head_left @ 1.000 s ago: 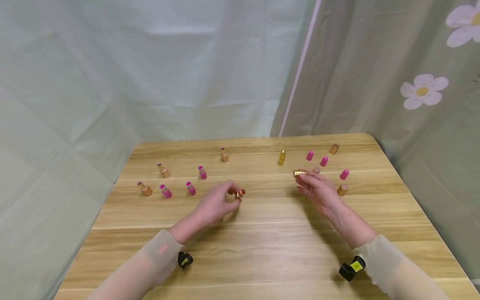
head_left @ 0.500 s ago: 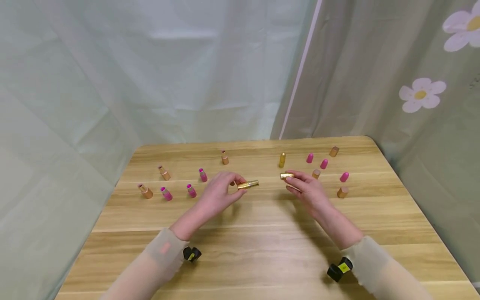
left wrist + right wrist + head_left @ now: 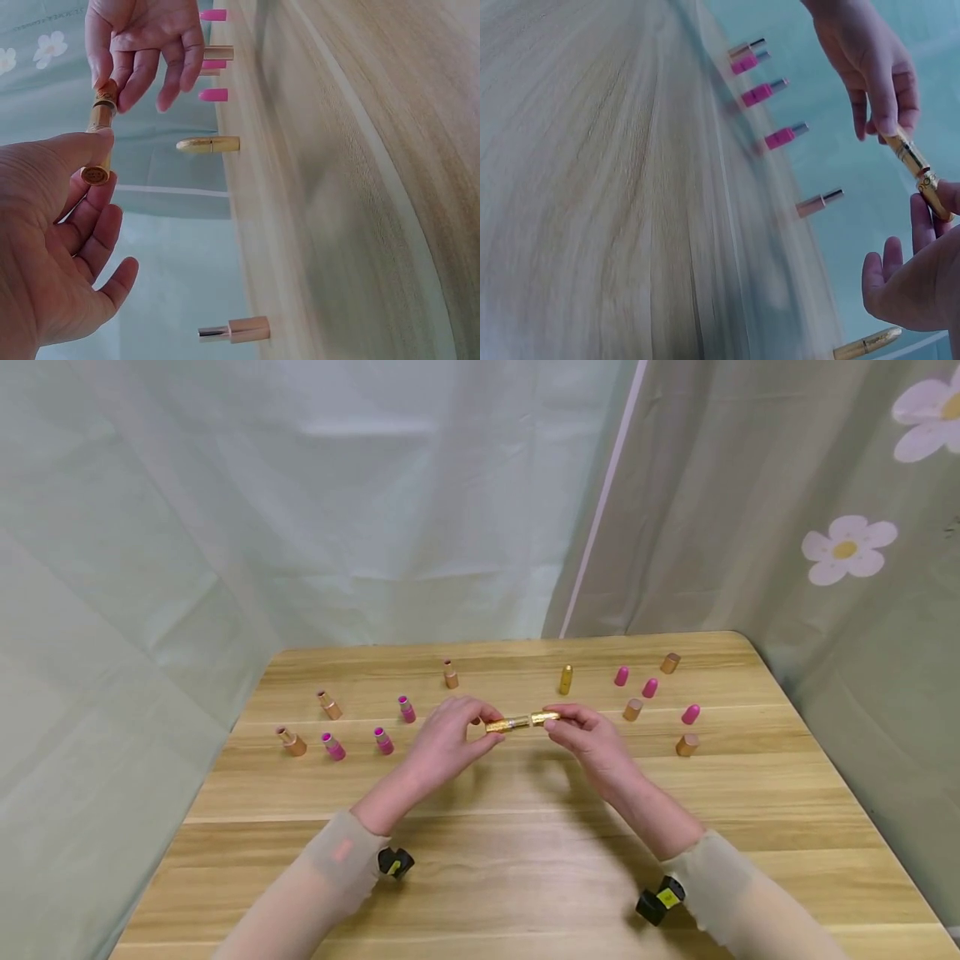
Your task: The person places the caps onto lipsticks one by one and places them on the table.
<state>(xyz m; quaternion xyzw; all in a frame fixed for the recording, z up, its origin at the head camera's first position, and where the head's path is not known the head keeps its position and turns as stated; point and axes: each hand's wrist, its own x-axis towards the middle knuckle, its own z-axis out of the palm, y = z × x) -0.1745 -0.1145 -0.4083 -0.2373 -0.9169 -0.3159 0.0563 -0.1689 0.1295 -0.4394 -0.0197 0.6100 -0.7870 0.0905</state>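
Observation:
My left hand (image 3: 446, 742) pinches a gold lipstick tube (image 3: 507, 724) between thumb and fingers, above the middle of the table. Facing it, my right hand (image 3: 598, 750) pinches a gold lipstick cap (image 3: 543, 718). Tube and cap lie end to end, nearly in line; in the head view a thin break shows between them. From the left wrist, the tube (image 3: 100, 120) is seen below the cap (image 3: 107, 91). The right wrist view has the cap (image 3: 931, 196) against or very close to the tube's end; I cannot tell how far it is on.
A capped gold lipstick (image 3: 566, 680) stands beyond my hands. To the left are uncapped rose-gold lipstick tubes (image 3: 291, 742) and pink tubes (image 3: 383, 741). Pink caps (image 3: 650, 687) and rose-gold caps (image 3: 687, 744) stand on the right of the wooden table (image 3: 510, 877). Curtains (image 3: 420, 527) hang behind.
My right hand has moved left with the gold cap. My left hand has turned the gold tube sideways and shifted slightly right, so the two ends now meet or nearly meet.

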